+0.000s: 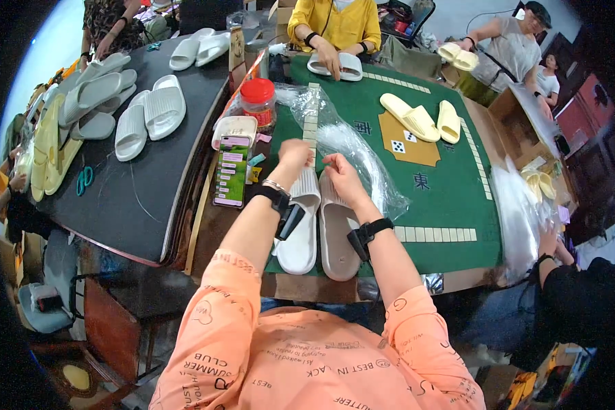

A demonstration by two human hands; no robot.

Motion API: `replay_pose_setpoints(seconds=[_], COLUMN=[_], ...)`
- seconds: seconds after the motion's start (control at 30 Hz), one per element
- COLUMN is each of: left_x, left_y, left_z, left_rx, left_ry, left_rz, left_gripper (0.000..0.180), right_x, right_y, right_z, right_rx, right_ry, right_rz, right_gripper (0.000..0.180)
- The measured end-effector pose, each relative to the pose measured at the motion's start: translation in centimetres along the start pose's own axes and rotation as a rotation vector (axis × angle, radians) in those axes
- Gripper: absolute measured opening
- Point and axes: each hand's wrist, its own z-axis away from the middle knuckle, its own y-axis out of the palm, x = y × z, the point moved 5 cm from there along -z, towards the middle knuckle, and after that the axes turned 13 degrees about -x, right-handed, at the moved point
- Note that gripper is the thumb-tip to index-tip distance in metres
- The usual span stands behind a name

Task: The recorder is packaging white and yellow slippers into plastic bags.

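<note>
In front of me, side by side on the green mat, lie a white slide slipper (pixel 298 239) and a grey-brown slide slipper (pixel 338 239), toes pointing away. My left hand (pixel 295 157) is above the toe of the white one, fingers curled together. Over the strap of the grey-brown one is my right hand (pixel 344 180), its thumb and fingers bent inward toward the left hand. Anything held in either hand is too small or hidden to make out. A clear plastic bag (pixel 345 130) lies crumpled just beyond my hands.
A phone (pixel 231 171) and a red-lidded jar (pixel 258 99) stand left of my hands. Yellow slippers (pixel 408 116) lie at right on the mat (pixel 417 198). Grey slippers (pixel 164 108) and scissors (pixel 84 180) rest on the dark left table. Across, a person in yellow (pixel 335 27) handles slippers.
</note>
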Motion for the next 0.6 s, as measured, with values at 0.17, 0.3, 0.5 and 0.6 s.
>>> replay_pose_setpoints(seconds=[0.17, 0.3, 0.5, 0.6], left_x=[-0.7, -1.8, -0.5, 1.1], left_y=[-5.7, -8.7, -10.9, -8.0], left_z=[-1.3, 5.1, 18.4, 22.0], left_rx=[-0.128, -0.124, 0.059, 0.128], left_ry=[0.384, 0.524, 0.733, 0.895], left_rz=[-0.246, -0.305, -0.603, -0.842], left_gripper=[0.021, 0.02, 0.026, 0.04], right_x=[1.4, -0.4, 0.2, 0.2], right_y=[0.6, 0.2, 0.5, 0.1], right_z=[0.5, -0.2, -0.2, -0.3], right_rx=[0.043, 0.012, -0.005, -0.01], right_ry=[0.114, 0.1, 0.041, 0.147], right_rz=[0.03, 0.021, 0.042, 0.055], right_gripper=[0.016, 0.017, 0.022, 0.022])
